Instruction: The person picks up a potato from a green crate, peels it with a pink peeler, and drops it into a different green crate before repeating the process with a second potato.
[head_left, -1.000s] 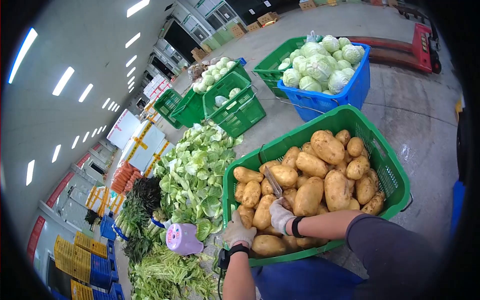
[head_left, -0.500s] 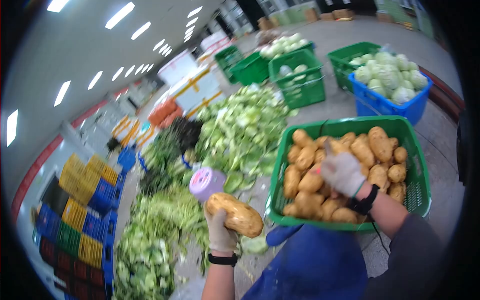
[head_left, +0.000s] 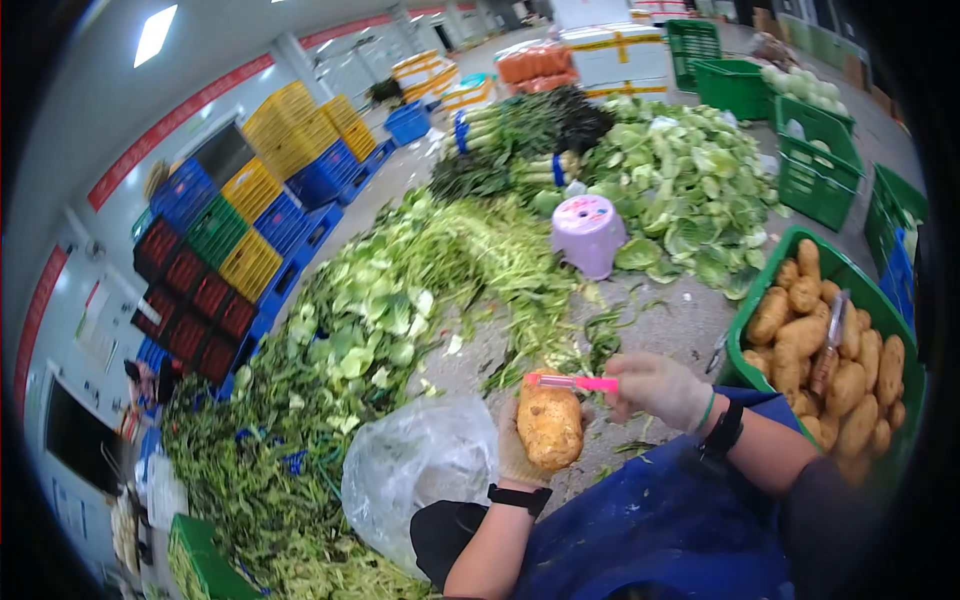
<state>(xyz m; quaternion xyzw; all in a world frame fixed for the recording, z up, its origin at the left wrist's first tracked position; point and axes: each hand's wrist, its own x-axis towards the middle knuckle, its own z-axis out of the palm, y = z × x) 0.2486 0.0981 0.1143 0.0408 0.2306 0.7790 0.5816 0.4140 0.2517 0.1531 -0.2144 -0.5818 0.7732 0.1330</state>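
Observation:
A large potato (head_left: 550, 430) rests in my left hand (head_left: 515, 440), which wears a pale glove and wraps it from the side and below. My gloved right hand (head_left: 662, 390) grips a pink-handled peeler (head_left: 595, 383), whose metal end lies across the top of the potato. To the right stands a green crate (head_left: 738, 340) of potatoes (head_left: 845, 385). On those potatoes lies a long, narrow tool with a clear-looking upper part and a brownish lower part (head_left: 828, 350); its kind I cannot make out.
A clear plastic bag (head_left: 405, 470) lies left of my left hand. Cabbage leaves and green trimmings (head_left: 370, 310) cover much of the floor. Ahead is a purple stool (head_left: 588, 235). Stacked crates (head_left: 240, 215) stand at left, and more green crates (head_left: 820, 175) at the far right.
My view has turned left. My right hand has left the potato crate and now holds the peeler against the potato. The potato has turned upright in my left hand.

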